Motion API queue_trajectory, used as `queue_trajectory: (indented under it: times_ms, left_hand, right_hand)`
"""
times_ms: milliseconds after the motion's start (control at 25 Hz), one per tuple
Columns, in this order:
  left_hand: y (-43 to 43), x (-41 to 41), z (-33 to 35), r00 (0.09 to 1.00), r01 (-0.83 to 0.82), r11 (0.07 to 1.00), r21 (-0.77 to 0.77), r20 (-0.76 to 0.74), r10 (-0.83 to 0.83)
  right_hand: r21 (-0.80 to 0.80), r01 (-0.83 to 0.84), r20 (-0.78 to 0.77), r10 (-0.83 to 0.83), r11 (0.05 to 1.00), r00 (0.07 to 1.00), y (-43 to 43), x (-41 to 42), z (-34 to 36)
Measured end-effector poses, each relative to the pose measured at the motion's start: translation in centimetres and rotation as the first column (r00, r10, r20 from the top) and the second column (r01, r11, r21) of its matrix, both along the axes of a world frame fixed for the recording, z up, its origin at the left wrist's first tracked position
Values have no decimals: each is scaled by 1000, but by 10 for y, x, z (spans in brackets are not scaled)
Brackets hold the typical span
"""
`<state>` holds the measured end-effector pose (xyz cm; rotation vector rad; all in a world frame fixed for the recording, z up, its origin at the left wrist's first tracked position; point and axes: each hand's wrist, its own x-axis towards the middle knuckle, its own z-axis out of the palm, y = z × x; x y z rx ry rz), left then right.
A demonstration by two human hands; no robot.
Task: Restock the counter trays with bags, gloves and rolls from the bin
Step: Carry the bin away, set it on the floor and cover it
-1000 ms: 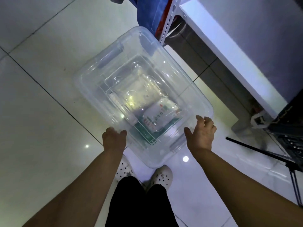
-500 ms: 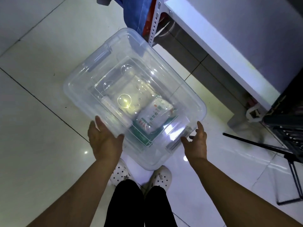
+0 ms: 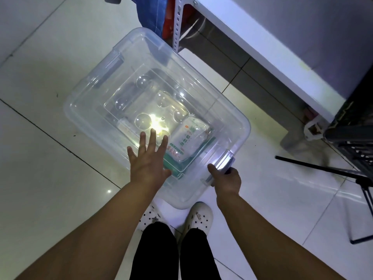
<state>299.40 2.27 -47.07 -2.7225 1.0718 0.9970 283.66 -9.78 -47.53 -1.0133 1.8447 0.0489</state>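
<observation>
A clear plastic bin (image 3: 84, 106) with its clear lid (image 3: 201, 93) on stands on the white tiled floor in front of my feet. Through the lid I see a white packet with green print (image 3: 188, 138) lying on a green-edged pack. My left hand (image 3: 148, 158) lies flat on the lid's near part, fingers spread. My right hand (image 3: 228, 179) is curled around the grey latch handle (image 3: 227, 160) at the bin's near right end.
A white counter edge (image 3: 252, 49) runs along the upper right, with a perforated metal post (image 3: 177, 23) and blue cloth (image 3: 153, 15) behind the bin. A black tripod leg (image 3: 314, 165) crosses the floor at right. My white shoes (image 3: 198, 217) touch the bin's near corner.
My left hand has moved from the bin's near edge onto the lid. My right hand has closed on the near right latch handle. The view has come closer to the bin.
</observation>
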Motion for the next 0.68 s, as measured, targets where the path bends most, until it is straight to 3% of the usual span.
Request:
queue_trajectory:
  times_ms: [240, 360, 440, 480, 560, 680]
  left_hand:
    - [-1, 1, 2, 1000, -22, 1000, -4, -21, 22]
    - [1, -1, 4, 1000, -2, 1000, -32, 3, 2]
    - [5, 5, 11, 999, 8, 995, -102, 40, -4]
    - [4, 17, 16, 998, -5, 988, -157, 61, 15]
    - [0, 60, 22, 987, -60, 963, -263, 128, 96]
    - [-7, 156, 14, 941, -194, 935, -296, 214, 263]
  right_hand:
    - [-215, -142, -201, 99, 966, 975, 10, 11, -5]
    - [-202, -139, -221, 93, 970, 971, 13, 12, -2]
    - [-301, -232, -266, 152, 925, 952, 12, 17, 9]
    - [-408, -351, -312, 233, 842, 921, 11, 23, 14]
    - [-566, -612, -353, 509, 552, 785, 5, 51, 20]
    - [-605, -786, -382, 819, 129, 428, -4, 122, 14]
